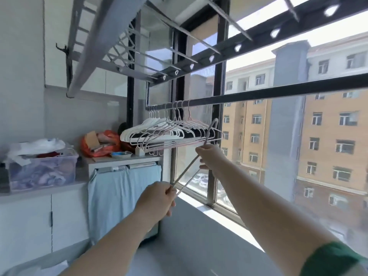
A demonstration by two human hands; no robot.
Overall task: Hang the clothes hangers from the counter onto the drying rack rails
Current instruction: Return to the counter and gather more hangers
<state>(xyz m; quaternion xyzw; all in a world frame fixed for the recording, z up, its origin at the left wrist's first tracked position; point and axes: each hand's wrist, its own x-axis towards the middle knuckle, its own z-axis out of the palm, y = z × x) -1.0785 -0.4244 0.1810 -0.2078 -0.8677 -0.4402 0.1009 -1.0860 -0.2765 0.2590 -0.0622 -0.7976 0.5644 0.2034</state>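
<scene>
A thin grey hanger [188,170] is held up in the air between both hands, its hook [214,123] pointing up just below the dark rail [258,95]. My right hand [211,159] grips the hanger near its neck. My left hand [157,198] pinches its lower corner. Several white and pink hangers [163,132] hang in a tight bunch on the left end of that rail, right beside the held hanger's hook.
A ladder-like overhead drying rack [179,54] runs above the rail. A window [298,136] fills the right side. At the left are a storage box of clothes [41,170], an orange bag [101,144], a blue cloth [123,196] and white cabinets [29,222].
</scene>
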